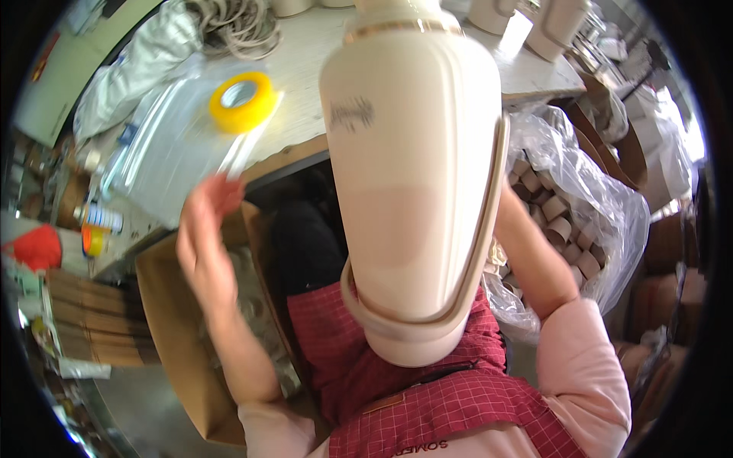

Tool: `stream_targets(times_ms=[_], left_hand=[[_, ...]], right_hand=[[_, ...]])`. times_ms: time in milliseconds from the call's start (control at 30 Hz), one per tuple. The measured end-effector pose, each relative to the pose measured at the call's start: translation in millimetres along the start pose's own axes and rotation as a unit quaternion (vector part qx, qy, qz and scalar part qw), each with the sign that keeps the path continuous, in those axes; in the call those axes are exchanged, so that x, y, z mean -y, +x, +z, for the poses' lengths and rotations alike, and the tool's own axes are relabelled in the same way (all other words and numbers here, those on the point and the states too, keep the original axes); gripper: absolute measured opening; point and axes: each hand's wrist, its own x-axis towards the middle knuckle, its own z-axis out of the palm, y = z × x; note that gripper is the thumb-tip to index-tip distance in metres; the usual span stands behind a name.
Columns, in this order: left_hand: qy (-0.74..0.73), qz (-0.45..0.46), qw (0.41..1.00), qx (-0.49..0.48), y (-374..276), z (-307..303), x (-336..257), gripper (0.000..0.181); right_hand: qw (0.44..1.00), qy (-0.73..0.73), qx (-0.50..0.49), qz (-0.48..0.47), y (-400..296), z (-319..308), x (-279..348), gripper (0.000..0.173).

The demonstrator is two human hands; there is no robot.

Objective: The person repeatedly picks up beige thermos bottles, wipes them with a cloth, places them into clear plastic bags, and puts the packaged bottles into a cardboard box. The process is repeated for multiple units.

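A large cream-coloured vacuum jug (pixel 409 172), with a handle down its right side and a band round its lower part, fills the middle of the view, close to the camera. Dark marks show on its upper left. My left hand (pixel 209 235) is raised to the left of the jug, apart from it, blurred, fingers apart and holding nothing. The right forearm reaches behind the jug's right side, so my right hand is hidden there and its grip does not show. Beyond my left hand, a roll of yellow tape (pixel 260 103) rests on clear plastic sheets (pixel 177 137).
More cream jugs (pixel 552 28) stand on the white table (pixel 312 80), near coiled cord (pixel 246 34). At right, a clear plastic bag (pixel 621 200) holds many cardboard rings (pixel 555 209). An open cardboard box (pixel 172 343) is at left, below the table's edge, with a spray can (pixel 103 218) beyond.
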Motion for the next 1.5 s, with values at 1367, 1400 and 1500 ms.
stream_targets(times_ms=[1367, 1400, 1500], left_hand=[[-0.016, -0.127, 0.957, 0.261, 83.5, 57.0, 24.0, 0.033], [-0.033, -0.132, 0.959, 0.249, 82.3, 61.6, 21.9, 0.03], [-0.046, -0.137, 0.958, 0.246, 84.4, 66.1, 24.0, 0.024]], right_hand=[[0.889, -0.457, 0.008, 0.03, -20.6, -21.5, -84.0, 0.064], [0.89, -0.454, 0.009, 0.028, -21.3, -22.1, -83.5, 0.063], [0.89, -0.454, 0.001, 0.033, -23.0, -23.5, -83.4, 0.062]])
